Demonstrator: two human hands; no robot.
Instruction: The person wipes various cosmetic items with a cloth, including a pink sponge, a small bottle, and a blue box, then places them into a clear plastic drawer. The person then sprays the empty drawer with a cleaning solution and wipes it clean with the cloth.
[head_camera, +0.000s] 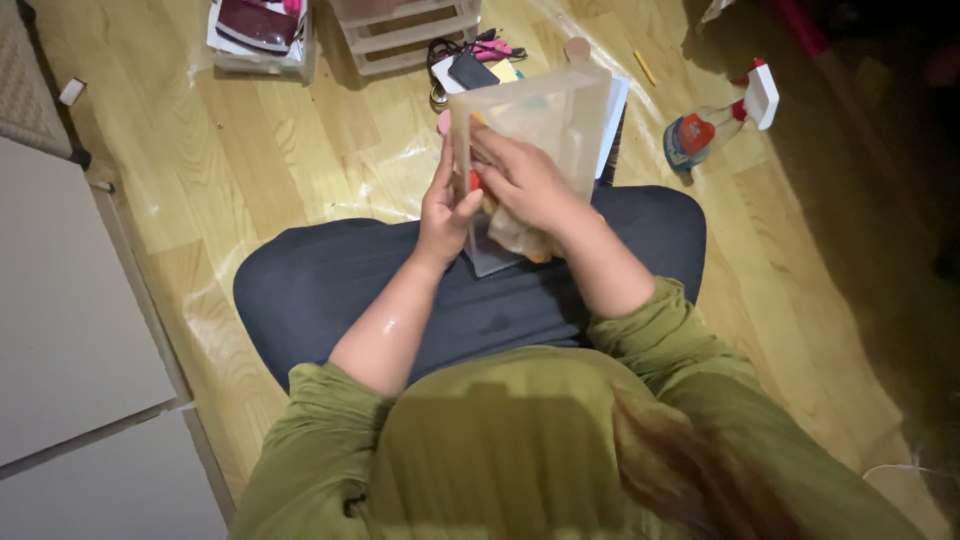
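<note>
Frosted, see-through plastic fills the middle of the view: a clear plastic drawer (545, 120) stands on end over the person's lap, its open side turned toward them. The left hand (447, 205) grips the near left edge of it, fingers (452, 190) curled tight on the wall. The right hand (525, 180) is reaching inside the drawer, fingers bunched on a crumpled beige cloth (515, 235) that is pressed against the inner face and hangs out at the bottom. The person sits on a pale wooden floor (250, 150) in dark trousers and an olive top. Just behind the drawer lies a small heap of cables and pink bits (478, 62). To the right, well apart, a spray bottle (715, 125) with a red and white trigger lies on its side. At the top, a plastic drawer frame (405, 30) stands beside a tray of oddments (262, 35).
</note>
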